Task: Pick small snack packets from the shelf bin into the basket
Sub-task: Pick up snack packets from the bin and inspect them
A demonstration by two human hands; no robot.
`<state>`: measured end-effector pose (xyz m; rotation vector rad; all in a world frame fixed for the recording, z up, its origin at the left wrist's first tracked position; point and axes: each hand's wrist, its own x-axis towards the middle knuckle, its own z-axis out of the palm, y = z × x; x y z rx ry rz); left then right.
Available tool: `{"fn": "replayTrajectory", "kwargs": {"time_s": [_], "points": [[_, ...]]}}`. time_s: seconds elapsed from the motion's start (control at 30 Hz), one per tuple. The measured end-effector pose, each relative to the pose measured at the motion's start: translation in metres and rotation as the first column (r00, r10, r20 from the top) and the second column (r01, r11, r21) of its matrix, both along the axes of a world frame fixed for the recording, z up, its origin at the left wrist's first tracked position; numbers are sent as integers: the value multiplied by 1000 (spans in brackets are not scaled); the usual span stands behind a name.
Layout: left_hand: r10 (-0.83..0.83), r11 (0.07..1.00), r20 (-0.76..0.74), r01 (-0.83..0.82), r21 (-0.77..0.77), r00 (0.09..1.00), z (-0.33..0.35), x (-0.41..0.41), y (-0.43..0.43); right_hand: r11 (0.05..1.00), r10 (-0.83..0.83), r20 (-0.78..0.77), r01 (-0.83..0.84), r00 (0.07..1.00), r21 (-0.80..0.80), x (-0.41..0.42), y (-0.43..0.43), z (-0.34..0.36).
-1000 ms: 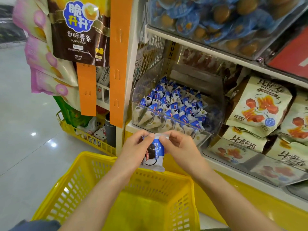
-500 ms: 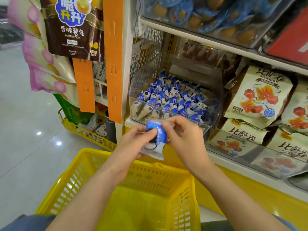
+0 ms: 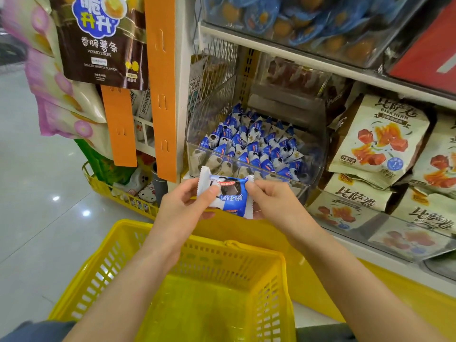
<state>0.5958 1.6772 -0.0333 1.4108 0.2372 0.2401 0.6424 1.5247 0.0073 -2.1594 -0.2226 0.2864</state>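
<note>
One small blue-and-white snack packet point(image 3: 225, 195) is held flat between both hands, label side up toward the camera, probably so the print can be read before it is dropped. The left hand point(image 3: 183, 206) grips its 9 o'clock end, thumb on top and fingers point(image 3: 206, 214) curled beneath, clamped on the wrapper; the right hand point(image 3: 274, 202) pinches the 3 o'clock end the same way, its fingers point(image 3: 256, 188) closed on the crimped edge. Gripping both ends keeps the limp wrapper taut and level. The packet hangs just in front of the clear shelf bin point(image 3: 318, 154), which sits at 12 o'clock from it and is heaped with matching packets point(image 3: 254, 144); the low front lip looks made for easy reaching. At 6 o'clock, below the hands, the yellow basket point(image 3: 123, 257) stands open, its floor bare where visible, so this seems an early packet, and a short lowering of the hands should place it. To 3 o'clock of the bin lie larger cream snack bags point(image 3: 377, 137) on the same shelf; at 10 o'clock a brown potato-stick bag point(image 3: 101, 45) hangs from an orange strip point(image 3: 161, 82).
</note>
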Motion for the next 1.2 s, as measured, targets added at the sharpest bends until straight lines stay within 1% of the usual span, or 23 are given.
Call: {"fn": "replayTrajectory", "kwargs": {"time_s": [0.07,0.1,0.13,0.17,0.2,0.27,0.3,0.33,0.37,0.43,0.5,0.63,0.67,0.73,0.77,0.83,0.9,0.97,1.0,1.07,1.13,1.17,1.2], "points": [[31,999,12,-31,-8,999,2,1,0,981,4,-224,40,975,189,0,1,1],[46,999,14,-46,-10,999,3,1,0,970,12,-280,57,960,237,0,2,1],[58,998,13,-58,-6,998,3,0,1,967,14,-284,59,959,247,0,4,-1],[63,998,7,-63,8,998,3,0,2,974,8,-232,45,973,223,1,4,-4],[66,997,0,-66,35,998,2,-1,2,985,-1,-124,22,992,170,2,5,-6],[57,986,2,-56,155,998,1,-1,2,997,9,124,-19,992,75,0,6,-8],[41,973,6,-42,227,999,0,-1,2,997,24,191,-37,981,64,-2,7,-8],[20,958,6,-21,285,1000,-1,-1,0,996,48,207,-63,977,67,-4,9,-7],[-9,947,2,8,320,1000,-1,-1,0,993,83,188,-97,979,69,-5,11,-7],[-67,936,2,62,347,998,-1,-2,-2,986,149,123,-156,981,52,-7,14,-7],[-91,939,-2,86,332,996,-1,-2,-4,988,148,90,-151,985,34,-8,16,-9],[-18,986,-44,26,167,999,-1,-2,-5,992,75,24,-77,997,96,-9,17,-11],[7,986,-40,0,166,999,-1,-2,-4,990,80,6,-80,997,119,-9,17,-12],[41,969,-10,-37,243,999,-1,-2,-3,982,108,2,-107,994,158,-10,18,-14],[47,949,10,-47,310,999,-1,-2,-2,980,118,23,-120,993,161,-11,19,-16],[41,901,50,-58,430,998,0,-3,-3,984,109,120,-125,987,127,-13,20,-18],[24,880,66,-52,471,998,-1,-4,-5,991,89,241,-110,966,74,-15,19,-20],[9,897,51,-31,441,999,0,-4,-6,993,113,369,-122,923,2,-18,19,-22],[-1,918,40,-15,396,999,0,-3,-6,989,147,454,-134,879,-62,-19,18,-21],[-31,954,19,24,300,999,1,-2,-5,971,232,610,-141,758,-194,-23,18,-19],[-53,968,3,51,244,999,0,-2,-5,955,277,680,-112,680,-276,-24,17,-17],[-52,972,3,50,230,999,-1,-2,-5,953,278,686,-103,673,-286,-24,16,-16],[-37,974,7,35,223,999,-1,-2,-5,959,259,673,-99,693,-267,-24,15,-15]]}}
